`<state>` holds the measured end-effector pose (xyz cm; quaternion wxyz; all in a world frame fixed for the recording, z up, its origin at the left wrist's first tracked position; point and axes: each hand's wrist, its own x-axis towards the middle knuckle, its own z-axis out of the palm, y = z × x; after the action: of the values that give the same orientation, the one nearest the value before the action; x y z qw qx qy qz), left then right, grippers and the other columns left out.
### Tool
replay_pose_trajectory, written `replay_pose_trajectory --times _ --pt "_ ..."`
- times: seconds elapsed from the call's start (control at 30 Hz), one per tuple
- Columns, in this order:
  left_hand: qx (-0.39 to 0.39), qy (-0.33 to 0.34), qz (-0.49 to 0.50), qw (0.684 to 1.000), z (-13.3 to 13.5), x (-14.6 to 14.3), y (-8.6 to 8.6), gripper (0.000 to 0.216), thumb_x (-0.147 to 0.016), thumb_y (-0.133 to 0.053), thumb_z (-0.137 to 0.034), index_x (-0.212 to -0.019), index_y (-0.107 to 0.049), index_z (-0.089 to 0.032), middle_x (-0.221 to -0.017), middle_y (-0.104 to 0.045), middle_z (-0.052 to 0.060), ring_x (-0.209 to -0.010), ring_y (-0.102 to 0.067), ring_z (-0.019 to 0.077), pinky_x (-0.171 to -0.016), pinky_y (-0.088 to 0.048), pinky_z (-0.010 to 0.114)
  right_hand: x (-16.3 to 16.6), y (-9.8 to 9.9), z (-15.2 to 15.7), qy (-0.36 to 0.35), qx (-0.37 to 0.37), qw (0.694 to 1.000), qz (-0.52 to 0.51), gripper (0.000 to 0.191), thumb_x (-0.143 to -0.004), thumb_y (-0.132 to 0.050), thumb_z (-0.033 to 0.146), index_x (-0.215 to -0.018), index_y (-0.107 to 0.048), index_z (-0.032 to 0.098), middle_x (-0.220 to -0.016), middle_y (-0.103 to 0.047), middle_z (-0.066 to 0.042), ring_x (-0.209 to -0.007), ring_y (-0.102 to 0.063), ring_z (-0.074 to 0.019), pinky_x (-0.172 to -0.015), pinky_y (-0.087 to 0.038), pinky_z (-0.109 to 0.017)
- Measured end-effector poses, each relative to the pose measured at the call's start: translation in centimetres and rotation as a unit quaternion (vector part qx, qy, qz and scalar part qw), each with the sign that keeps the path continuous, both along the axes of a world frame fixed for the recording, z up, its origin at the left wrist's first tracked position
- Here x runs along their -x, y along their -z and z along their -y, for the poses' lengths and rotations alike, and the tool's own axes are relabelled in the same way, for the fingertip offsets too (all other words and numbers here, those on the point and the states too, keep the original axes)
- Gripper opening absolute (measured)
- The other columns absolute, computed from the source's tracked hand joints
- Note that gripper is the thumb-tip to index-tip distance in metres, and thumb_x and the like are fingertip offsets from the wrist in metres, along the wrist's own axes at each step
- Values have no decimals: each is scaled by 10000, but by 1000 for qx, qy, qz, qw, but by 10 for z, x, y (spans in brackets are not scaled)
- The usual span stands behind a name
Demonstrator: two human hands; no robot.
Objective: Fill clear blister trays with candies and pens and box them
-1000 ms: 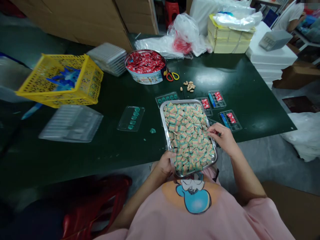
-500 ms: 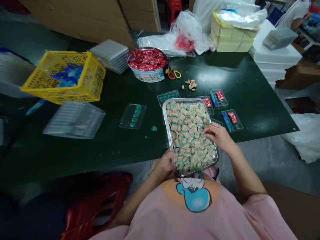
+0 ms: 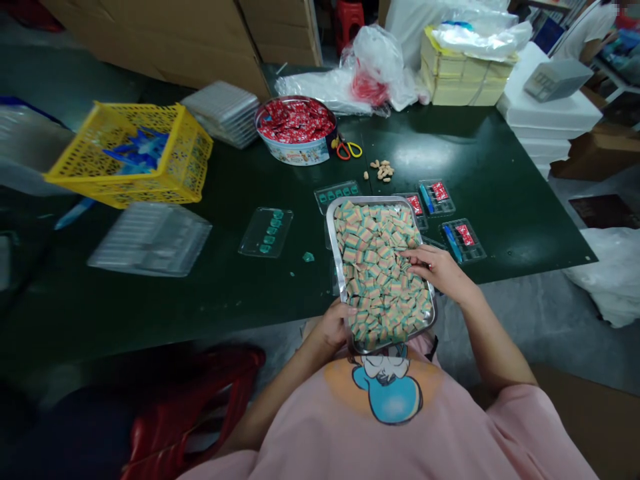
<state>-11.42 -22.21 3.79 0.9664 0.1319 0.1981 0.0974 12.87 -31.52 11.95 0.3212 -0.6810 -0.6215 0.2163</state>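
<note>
A metal tray [image 3: 331,230] heaped with small striped pieces [image 3: 375,267], pale orange and green, rests near my body, over the table's front edge. My left hand [image 3: 336,324] grips its lower left rim, thumb over the edge and the other fingers hidden underneath. Over the tray's right side, my right hand [image 3: 434,268] has its bent thumb and fingertips down among the pieces, closed around some of them; exactly how many cannot be seen. Right of the tray lie clear blister trays [image 3: 465,241] holding red packets and blue sticks.
A clear tray with green pieces [image 3: 266,232] lies left of the metal tray. Behind are a round tin [image 3: 300,153] of red packets, scissors [image 3: 349,151] and peanuts [image 3: 384,171]. A yellow basket [image 3: 185,160] and stacked clear trays [image 3: 150,239] occupy the left. A red stool [image 3: 200,407] stands below.
My right hand's fingers have shifted slightly left and deeper among the striped pieces. My left hand keeps its hold on the tray.
</note>
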Motion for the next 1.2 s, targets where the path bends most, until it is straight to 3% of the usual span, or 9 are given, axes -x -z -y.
replay_pose_trajectory --times 0.53,0.77,0.97,1.2 --pt "-11 2 17 1000 1 0 3 691 -521 -624 -128 -1212 -616 -108 -1060 -719 153 -1025 -657 368 -932 -478 553 4 13 11 16 -98 995 13 85 -881 -630 264 -946 -665 222 -952 -640 -71 -939 -611 -201 -833 -501 -353" --pt "-24 1 -3 1000 1 0 2 672 -506 -637 -128 -1178 -636 -110 -1027 -727 147 -988 -670 364 -901 -501 537 5 11 17 58 -98 992 -56 86 -855 -668 283 -919 -653 226 -898 -667 -39 -838 -615 -184 -737 -490 -323" --pt "-29 -1 -8 1000 0 1 5 674 -499 -637 -114 -1172 -642 -106 -1038 -727 154 -984 -671 372 -891 -510 526 2 7 17 85 -87 991 -53 84 -848 -675 282 -885 -648 211 -830 -646 -17 -727 -565 -151 -669 -444 -284" --pt "-36 7 -8 999 1 0 10 694 -512 -639 -118 -1205 -629 -120 -1066 -722 146 -995 -673 352 -896 -514 506 -10 -5 2 45 -42 997 -41 85 -858 -661 275 -911 -668 210 -797 -609 -7 -703 -552 -138 -647 -436 -258"
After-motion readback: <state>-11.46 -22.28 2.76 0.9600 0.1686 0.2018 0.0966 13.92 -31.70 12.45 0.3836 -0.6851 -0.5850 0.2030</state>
